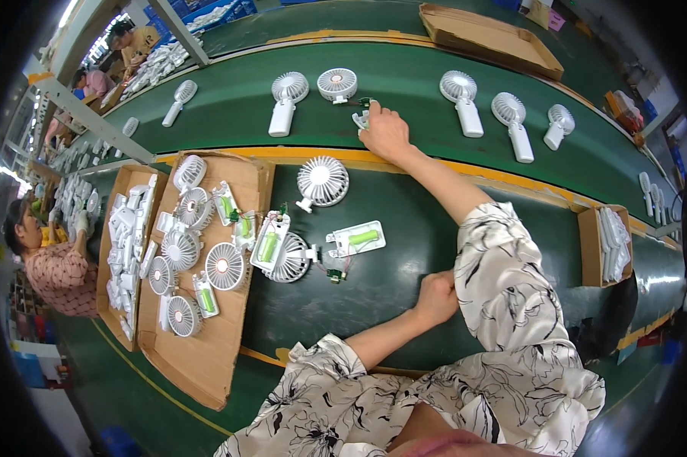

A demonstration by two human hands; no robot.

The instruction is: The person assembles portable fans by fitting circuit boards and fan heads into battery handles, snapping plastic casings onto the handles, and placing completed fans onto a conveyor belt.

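My right hand (387,131) reaches out over the green conveyor belt, its fingers closed on a small white handle shell (361,120) of an opened handheld fan. A green circuit board (366,102) shows by the fingertips, and the round fan head (337,84) lies just beyond. My left hand (437,297) is a fist on the dark green bench, by my right sleeve; whatever it may hold is hidden. Left of it lie an open handle with a green battery (360,238), another opened handle (270,241) against a fan head, and a separate fan head (323,181).
A cardboard tray (199,365) of fan parts sits at the left, beside a box of white pieces (122,255). Assembled fans (459,103) lie along the belt (404,68). At right stands a small carton (589,247); a co-worker (58,270) works at far left.
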